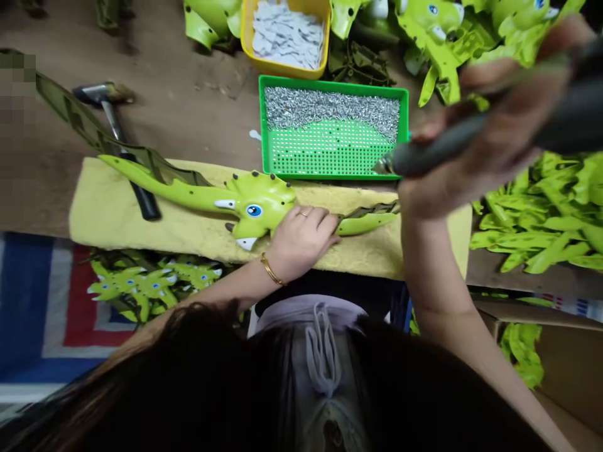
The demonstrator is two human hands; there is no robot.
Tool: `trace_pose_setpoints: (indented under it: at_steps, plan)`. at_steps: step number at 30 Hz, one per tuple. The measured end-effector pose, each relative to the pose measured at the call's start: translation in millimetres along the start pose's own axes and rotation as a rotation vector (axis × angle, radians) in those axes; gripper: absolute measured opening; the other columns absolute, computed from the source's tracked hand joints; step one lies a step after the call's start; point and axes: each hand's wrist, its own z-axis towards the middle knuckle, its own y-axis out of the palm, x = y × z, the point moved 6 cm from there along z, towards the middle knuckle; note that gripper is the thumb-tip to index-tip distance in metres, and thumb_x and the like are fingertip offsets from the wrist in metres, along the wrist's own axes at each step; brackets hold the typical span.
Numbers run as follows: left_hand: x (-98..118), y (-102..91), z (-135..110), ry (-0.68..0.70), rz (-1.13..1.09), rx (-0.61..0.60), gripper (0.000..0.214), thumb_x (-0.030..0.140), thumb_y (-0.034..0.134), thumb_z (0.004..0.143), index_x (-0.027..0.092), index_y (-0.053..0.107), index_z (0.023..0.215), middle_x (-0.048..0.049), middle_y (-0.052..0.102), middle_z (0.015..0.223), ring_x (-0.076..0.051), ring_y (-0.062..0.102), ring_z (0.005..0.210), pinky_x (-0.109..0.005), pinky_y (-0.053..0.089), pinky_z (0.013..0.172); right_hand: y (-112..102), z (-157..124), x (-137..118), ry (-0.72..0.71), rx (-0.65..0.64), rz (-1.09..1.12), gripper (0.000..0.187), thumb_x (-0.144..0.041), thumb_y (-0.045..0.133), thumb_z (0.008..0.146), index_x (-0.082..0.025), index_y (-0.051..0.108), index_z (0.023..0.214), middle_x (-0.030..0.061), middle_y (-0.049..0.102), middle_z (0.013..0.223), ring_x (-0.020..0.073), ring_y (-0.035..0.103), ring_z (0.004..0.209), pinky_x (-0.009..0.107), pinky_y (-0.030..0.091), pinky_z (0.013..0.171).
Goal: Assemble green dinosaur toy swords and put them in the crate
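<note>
A lime-green dinosaur toy (254, 204) with a blue eye and white horns lies across a yellow towel (117, 216). My left hand (301, 238) rests palm down on the toy's body just right of its head, fingers closed over it. Raised at the upper right, my right hand (494, 125) is wrapped round a dark grey power screwdriver (452, 141). The tool's tip points left, over the right edge of the green screw tray (264, 125).
The green perforated tray holds several small screws. A yellow bin (245, 37) of white pieces stands behind it. A hammer (113, 119) lies at left. Heaps of green plastic parts (541, 220) fill the right and back; finished toys (151, 282) sit below the towel.
</note>
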Motion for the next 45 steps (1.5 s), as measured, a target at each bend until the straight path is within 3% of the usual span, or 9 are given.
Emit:
trace_pose_setpoints:
  at_steps: [5, 9, 12, 17, 21, 28, 38, 42, 45]
  plan:
    - [-2, -8.9, -6, 0.048, 0.087, -0.027, 0.026, 0.019, 0.051, 0.094, 0.013, 0.064, 0.115, -0.0115, 0.069, 0.096, -0.023, 0.064, 0.091, -0.045, 0.047, 0.096, 34, -13, 70, 0.211, 0.051, -0.133, 0.047, -0.066, 0.067, 0.071, -0.025, 0.053, 0.090, -0.0046, 0.057, 0.084, 0.0027, 0.049, 0.048, 0.022, 0.042, 0.041]
    - [-10, -12.0, -12, 0.048, 0.029, 0.042, 0.031, 0.016, 0.052, 0.092, 0.022, 0.063, 0.121, -0.0051, 0.070, 0.092, -0.019, 0.064, 0.084, -0.048, 0.044, 0.101, 25, -28, 103, 0.428, -0.154, -0.240, 0.057, -0.066, 0.057, 0.082, -0.028, 0.050, 0.124, -0.0001, 0.061, 0.091, 0.0077, 0.056, 0.059, 0.027, 0.052, 0.054]
    - [-14, -10.7, -13, 0.003, -0.010, 0.062, 0.024, 0.023, 0.054, 0.093, 0.017, 0.064, 0.114, -0.0055, 0.071, 0.092, -0.019, 0.064, 0.085, -0.047, 0.044, 0.103, 17, -30, 107, 0.412, -0.167, -0.278, 0.065, -0.067, 0.052, 0.085, -0.027, 0.043, 0.136, 0.0030, 0.061, 0.101, 0.0084, 0.057, 0.064, 0.027, 0.051, 0.057]
    - [-14, -10.2, -11, -0.014, -0.037, 0.019, 0.022, 0.030, 0.054, 0.094, 0.012, 0.065, 0.102, -0.0075, 0.072, 0.096, -0.020, 0.066, 0.090, -0.045, 0.042, 0.106, 30, -22, 92, 0.293, -0.073, -0.237, 0.060, -0.064, 0.058, 0.082, -0.027, 0.044, 0.128, 0.0012, 0.061, 0.096, 0.0063, 0.049, 0.054, 0.026, 0.045, 0.050]
    - [-17, -11.0, -11, -0.024, -0.063, 0.000, 0.022, 0.030, 0.055, 0.094, 0.013, 0.065, 0.104, -0.0063, 0.073, 0.099, -0.020, 0.066, 0.090, -0.045, 0.042, 0.105, 32, -11, 37, 0.147, -0.016, -0.110, 0.043, -0.054, 0.056, 0.085, -0.025, 0.051, 0.116, -0.0025, 0.061, 0.088, 0.0036, 0.048, 0.047, 0.023, 0.038, 0.043]
    - [-21, -5.9, -10, -0.060, -0.154, -0.008, 0.022, 0.026, 0.055, 0.091, 0.014, 0.068, 0.104, -0.0079, 0.074, 0.099, -0.021, 0.066, 0.089, -0.050, 0.041, 0.104, 1, -50, -48, 0.108, -0.202, -0.064, 0.032, -0.052, 0.058, 0.083, -0.036, 0.065, 0.110, -0.0070, 0.061, 0.080, 0.0018, 0.043, 0.039, 0.017, 0.038, 0.033]
    - [-20, -5.0, -7, -0.109, -0.154, -0.076, 0.023, 0.029, 0.051, 0.093, 0.018, 0.068, 0.104, -0.0041, 0.073, 0.097, -0.020, 0.065, 0.089, -0.048, 0.039, 0.108, -16, -90, -40, 0.064, -0.273, -0.224, 0.039, -0.062, 0.060, 0.077, -0.047, 0.060, 0.113, -0.0076, 0.049, 0.060, 0.0096, 0.044, 0.036, 0.026, 0.040, 0.033]
    - [-19, -8.5, -8, -0.071, -0.119, -0.040, 0.022, 0.028, 0.053, 0.093, 0.015, 0.068, 0.103, -0.0059, 0.074, 0.096, -0.020, 0.066, 0.087, -0.047, 0.042, 0.105, 0, -74, -36, 0.139, -0.361, -0.145, 0.040, -0.054, 0.064, 0.077, -0.042, 0.062, 0.115, -0.0080, 0.060, 0.068, 0.0077, 0.043, 0.035, 0.025, 0.039, 0.031]
    - [-20, -9.1, -9, -0.069, -0.128, -0.011, 0.022, 0.029, 0.055, 0.092, 0.015, 0.068, 0.103, -0.0063, 0.075, 0.096, -0.020, 0.067, 0.086, -0.048, 0.043, 0.104, 20, -44, -15, 0.136, -0.156, -0.051, 0.026, -0.049, 0.058, 0.086, -0.037, 0.063, 0.108, -0.0071, 0.065, 0.081, 0.0044, 0.045, 0.039, 0.021, 0.031, 0.033]
